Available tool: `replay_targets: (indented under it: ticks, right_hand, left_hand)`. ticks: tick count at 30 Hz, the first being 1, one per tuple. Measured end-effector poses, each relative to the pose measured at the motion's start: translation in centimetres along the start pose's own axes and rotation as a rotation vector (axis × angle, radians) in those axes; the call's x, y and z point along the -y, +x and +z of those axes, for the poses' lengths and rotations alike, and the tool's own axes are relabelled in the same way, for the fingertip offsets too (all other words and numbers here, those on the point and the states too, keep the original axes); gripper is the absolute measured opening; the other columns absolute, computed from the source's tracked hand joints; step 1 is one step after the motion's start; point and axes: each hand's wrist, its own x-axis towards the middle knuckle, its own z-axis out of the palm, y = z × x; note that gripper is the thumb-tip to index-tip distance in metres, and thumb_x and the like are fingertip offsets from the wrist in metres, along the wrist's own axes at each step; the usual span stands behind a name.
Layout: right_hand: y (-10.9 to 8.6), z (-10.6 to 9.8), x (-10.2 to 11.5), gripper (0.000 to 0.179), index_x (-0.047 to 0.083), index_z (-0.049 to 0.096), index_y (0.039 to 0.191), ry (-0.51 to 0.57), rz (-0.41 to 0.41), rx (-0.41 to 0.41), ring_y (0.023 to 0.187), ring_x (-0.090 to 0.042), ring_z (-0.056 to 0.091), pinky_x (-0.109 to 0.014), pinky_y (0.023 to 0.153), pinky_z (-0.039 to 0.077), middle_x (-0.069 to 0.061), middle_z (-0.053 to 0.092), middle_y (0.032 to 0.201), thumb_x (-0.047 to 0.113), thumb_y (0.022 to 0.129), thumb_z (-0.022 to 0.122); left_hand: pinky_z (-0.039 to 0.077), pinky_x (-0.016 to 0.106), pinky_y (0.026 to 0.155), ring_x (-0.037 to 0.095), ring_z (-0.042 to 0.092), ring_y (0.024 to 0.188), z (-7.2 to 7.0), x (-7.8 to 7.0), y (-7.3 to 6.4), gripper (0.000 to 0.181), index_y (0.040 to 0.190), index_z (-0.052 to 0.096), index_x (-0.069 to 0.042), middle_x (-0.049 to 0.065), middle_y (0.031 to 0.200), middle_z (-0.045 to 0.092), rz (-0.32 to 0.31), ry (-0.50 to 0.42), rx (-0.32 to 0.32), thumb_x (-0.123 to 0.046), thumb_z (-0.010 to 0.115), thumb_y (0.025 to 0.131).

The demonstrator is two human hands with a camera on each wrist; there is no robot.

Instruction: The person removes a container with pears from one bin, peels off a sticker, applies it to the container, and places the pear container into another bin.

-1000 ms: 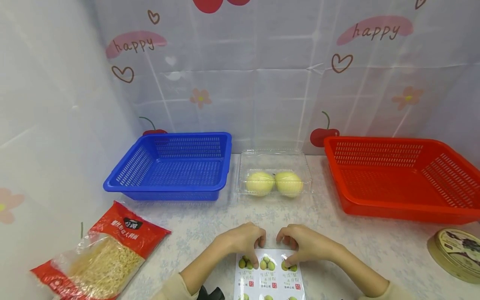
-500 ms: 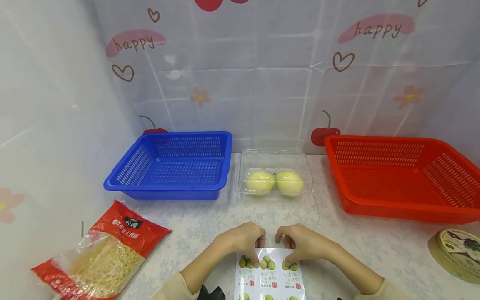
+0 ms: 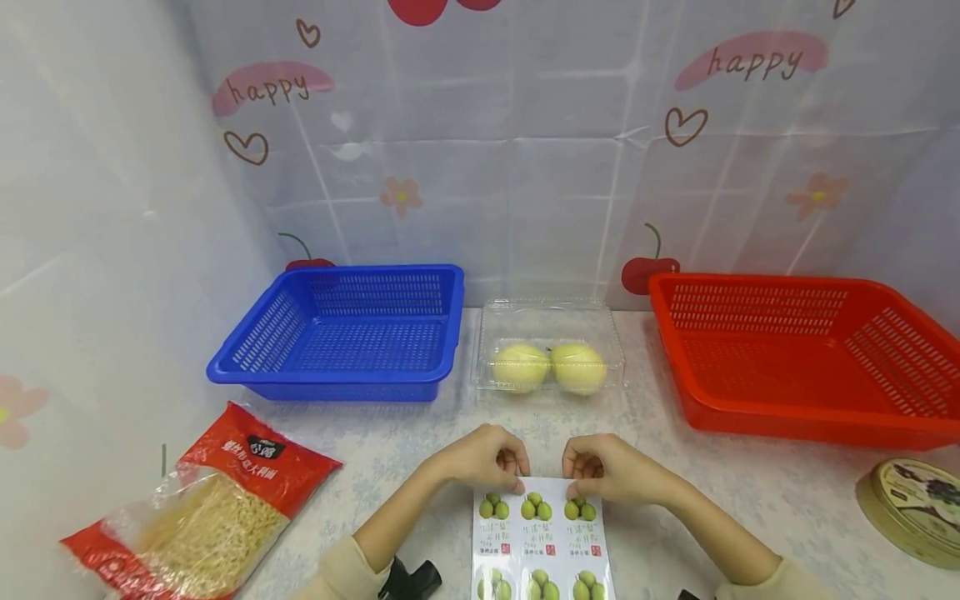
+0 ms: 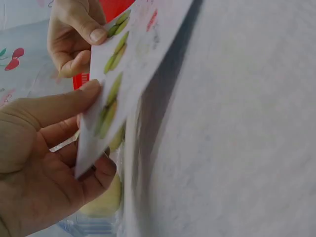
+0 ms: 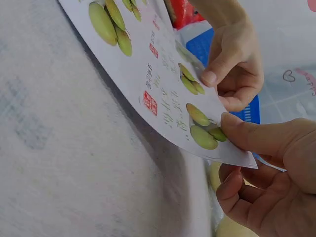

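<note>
A white sticker sheet (image 3: pixel 536 533) printed with green pears, writing and red seals is held at the bottom middle of the head view. My left hand (image 3: pixel 483 458) pinches its far left corner between thumb and fingers. At the far right corner my right hand (image 3: pixel 615 471) grips it the same way. Both wrist views show the far edge of the sheet (image 5: pixel 163 89) lifted off the table, thumbs on the printed face and fingers beneath. Beyond the hands stands a clear plastic box (image 3: pixel 547 321) with two pale yellow-green round fruits (image 3: pixel 578 369) inside.
A blue basket (image 3: pixel 333 389) stands at the back left and a red basket (image 3: pixel 795 421) at the back right. At the left lies a red bag of pasta (image 3: pixel 217 517). A round tin (image 3: pixel 915 508) sits at the right edge.
Both hands have risen slightly away from me, lifting the far edge of the sticker sheet. More of its second row of pears now shows. The box, baskets, bag and tin stay put.
</note>
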Motion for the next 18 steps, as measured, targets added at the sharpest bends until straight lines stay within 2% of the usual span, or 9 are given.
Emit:
replay_targets:
  ticks: [3, 6, 11, 14, 18]
  right_hand:
    - [0.1, -0.6, 0.0, 0.016, 0.007, 0.058, 0.081, 0.019, -0.012, -0.056, 0.064, -0.003, 0.05, -0.02, 0.058, 0.044, 0.007, 0.055, 0.07, 0.011, 0.08, 0.074]
    - [0.4, -1.2, -0.1, 0.014, 0.007, 0.058, 0.081, 0.039, -0.028, -0.104, 0.066, -0.004, 0.052, -0.021, 0.06, 0.046, 0.005, 0.056, 0.072, 0.01, 0.081, 0.072]
    - [1.0, -1.8, -0.4, 0.01, 0.005, 0.06, 0.082, 0.04, -0.076, -0.181, 0.067, -0.006, 0.054, -0.022, 0.062, 0.048, 0.0, 0.059, 0.074, 0.005, 0.082, 0.07]
    - [1.3, -1.9, -0.2, 0.006, 0.006, 0.063, 0.086, -0.049, -0.069, -0.241, 0.069, -0.007, 0.056, -0.022, 0.062, 0.048, 0.0, 0.063, 0.077, 0.004, 0.083, 0.069]
    - [1.5, -1.8, 0.5, 0.012, 0.008, 0.07, 0.094, -0.271, -0.049, -0.334, 0.078, -0.01, 0.059, -0.027, 0.066, 0.049, 0.002, 0.067, 0.087, 0.005, 0.083, 0.069]
  left_hand:
    - [0.042, 0.016, 0.057, 0.002, 0.048, 0.058, -0.8, 0.4, 0.1, 0.002, 0.08, 0.069, 0.001, -0.004, 0.064, 0.056, 0.041, -0.1, -0.025, 0.0, 0.07, 0.078]
    - [0.047, 0.017, 0.064, 0.002, 0.053, 0.063, -1.4, 0.7, 0.2, 0.006, 0.085, 0.068, 0.002, 0.001, 0.07, 0.062, 0.069, -0.15, -0.046, -0.003, 0.068, 0.082]
    - [0.051, 0.019, 0.067, 0.003, 0.06, 0.067, -2.0, 0.3, 0.6, 0.014, 0.094, 0.067, 0.005, 0.009, 0.082, 0.07, 0.053, -0.206, -0.085, -0.005, 0.066, 0.084]
    - [0.052, 0.02, 0.064, 0.004, 0.061, 0.065, -2.4, 0.0, 1.0, 0.017, 0.098, 0.067, 0.007, 0.013, 0.084, 0.071, 0.061, -0.205, -0.118, -0.004, 0.065, 0.085]
    - [0.053, 0.021, 0.062, 0.006, 0.063, 0.064, -2.7, -0.4, 1.4, 0.018, 0.099, 0.066, 0.009, 0.018, 0.085, 0.07, 0.087, -0.22, -0.141, -0.001, 0.063, 0.085]
